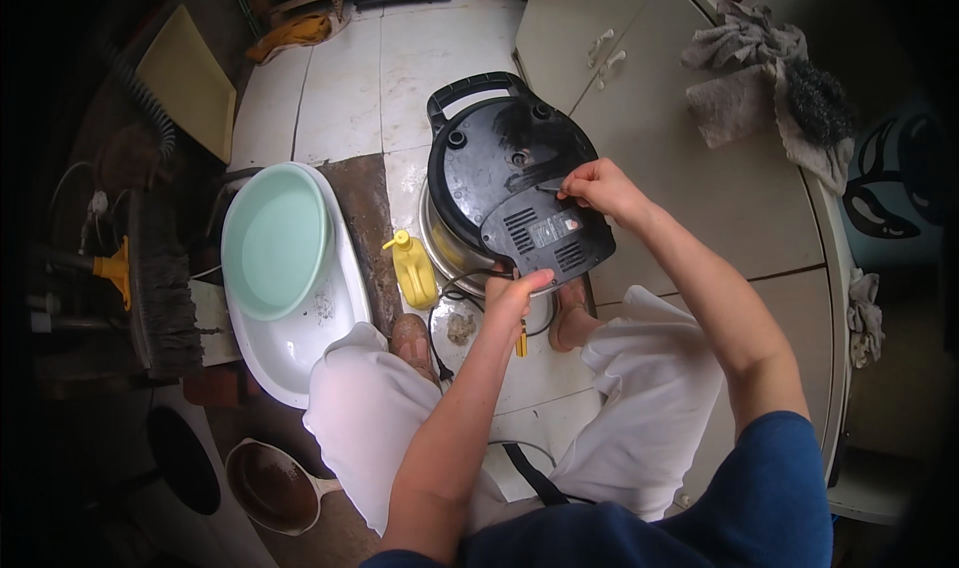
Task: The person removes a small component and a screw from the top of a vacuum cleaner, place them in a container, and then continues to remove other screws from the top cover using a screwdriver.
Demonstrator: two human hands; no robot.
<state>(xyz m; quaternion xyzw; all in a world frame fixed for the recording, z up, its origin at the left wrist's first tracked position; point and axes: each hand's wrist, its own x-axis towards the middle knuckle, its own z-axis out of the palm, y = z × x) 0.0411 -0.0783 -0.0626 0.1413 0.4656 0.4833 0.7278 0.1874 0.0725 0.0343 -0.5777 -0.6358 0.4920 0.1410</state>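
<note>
A round black appliance (484, 163) with a looped carry handle lies bottom up in front of me, its vents and rating label showing. It rests on a silver metal pot (440, 233). My left hand (512, 296) grips the appliance's near edge, thumb on top and fingers underneath. A yellow handle (521, 343) sticks out below that hand; its other end is hidden. My right hand (599, 190) is closed in a pinch over the underside, near the panel's upper edge. A thin piece shows at its fingertips, too small to name. A black power cord (437, 318) hangs beside the pot.
To the left, a mint-green basin (278, 240) sits in a white tub (350, 303). Between tub and pot stands a yellow bottle (413, 270). A brown pan (275, 483) lies lower left. White cabinets (689, 118) line the right, with grey rags (744, 43) on top.
</note>
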